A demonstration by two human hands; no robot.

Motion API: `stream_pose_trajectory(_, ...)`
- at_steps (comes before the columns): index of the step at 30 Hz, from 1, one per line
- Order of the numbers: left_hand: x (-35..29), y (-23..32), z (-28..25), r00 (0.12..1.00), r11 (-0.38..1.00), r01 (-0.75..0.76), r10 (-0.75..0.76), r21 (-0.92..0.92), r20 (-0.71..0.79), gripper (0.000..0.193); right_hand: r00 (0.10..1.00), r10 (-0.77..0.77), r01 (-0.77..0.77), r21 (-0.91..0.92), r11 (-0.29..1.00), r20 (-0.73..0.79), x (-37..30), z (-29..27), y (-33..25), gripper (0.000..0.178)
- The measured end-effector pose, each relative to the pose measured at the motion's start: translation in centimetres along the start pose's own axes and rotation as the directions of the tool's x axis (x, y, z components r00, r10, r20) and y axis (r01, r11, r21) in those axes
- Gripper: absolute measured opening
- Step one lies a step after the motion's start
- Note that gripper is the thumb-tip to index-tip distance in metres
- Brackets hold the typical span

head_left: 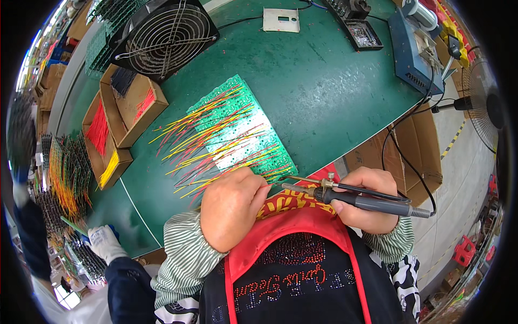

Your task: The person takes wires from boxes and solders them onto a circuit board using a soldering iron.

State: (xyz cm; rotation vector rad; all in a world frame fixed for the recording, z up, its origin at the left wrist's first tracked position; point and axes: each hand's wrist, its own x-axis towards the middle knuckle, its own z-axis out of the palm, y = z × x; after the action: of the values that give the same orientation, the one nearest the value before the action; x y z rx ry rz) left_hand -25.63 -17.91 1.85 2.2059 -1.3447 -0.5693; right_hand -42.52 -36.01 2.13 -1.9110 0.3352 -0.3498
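Observation:
My right hand (369,200) is wrapped round a soldering iron (377,204) with a dark grey handle, a brass clamp and a thin feed tube along it. Its tip points left, close to the near corner of a green circuit board panel (261,116). Rows of red and yellow wires (216,140) stick out from the panel toward the left. At the panel's near edge, my left hand (232,202) is closed in a pinch, back of the hand up. Whatever its fingertips hold is hidden.
Cardboard trays (127,121) of cut red, yellow and dark wires stand at left, beside a black box fan (167,40). A blue soldering station (413,54) sits at far right, its cable looping down beside my right hand. A co-worker's gloved hand (105,243) works at lower left.

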Motion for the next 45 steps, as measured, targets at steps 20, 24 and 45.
stream_pose_trajectory(20,0.3,1.7,-1.7,0.987,0.979,-0.132,0.144,0.152,-0.070,0.007,0.999,0.009,-0.011,-0.060,0.998,-0.045,-0.9,-1.8,-0.2,0.020)
stream_pose_trajectory(24,0.0,1.5,-0.7,0.996,0.987,-0.079,0.084,0.138,-0.030,0.007,0.999,-0.011,0.008,-0.052,0.999,-0.042,-0.7,-1.5,-0.1,0.019)
stream_pose_trajectory(45,0.2,-0.6,0.6,0.999,0.999,-0.028,0.026,-0.031,-0.041,0.009,0.999,0.037,-0.038,0.024,0.999,0.034,0.2,-0.3,-0.1,0.017)
